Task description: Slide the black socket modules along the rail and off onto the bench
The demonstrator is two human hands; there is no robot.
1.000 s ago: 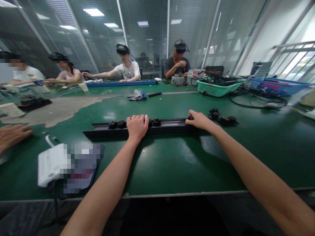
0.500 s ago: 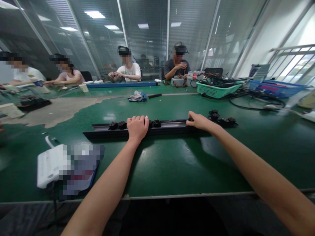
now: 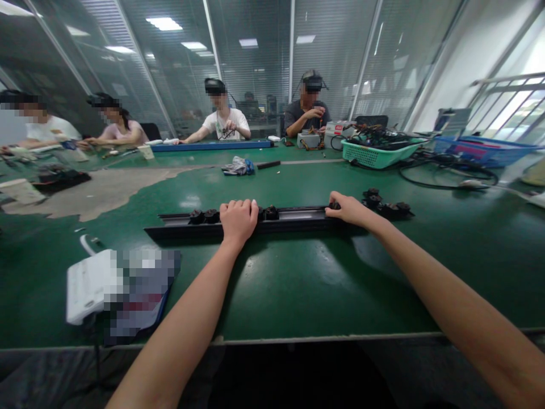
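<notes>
A long black channel rail (image 3: 293, 225) lies crosswise on the green table before me. My left hand (image 3: 239, 220) is closed over its middle, fingers curled across the far side. Small black knob-like parts (image 3: 203, 216) sit in the channel left of that hand, and another black part (image 3: 271, 213) shows just right of it. At the rail's right end, my right hand (image 3: 349, 209) pinches a small dark part (image 3: 334, 205), mostly covered by the fingers. Just beyond that hand, several loose black parts (image 3: 397, 210) rest on the table.
A white device (image 3: 91, 287) with a cable and a blurred packet (image 3: 147, 295) lie near left. Farther back are a crumpled cloth (image 3: 238, 166), a short black bar (image 3: 269, 165), a green basket (image 3: 378, 154) of cables and a blue basket (image 3: 485, 149). Several people sit opposite.
My left hand keeps its place on the rail; my right hand has shifted very slightly right. Another person's hand at the left edge has gone from view. A person opposite has moved their arms.
</notes>
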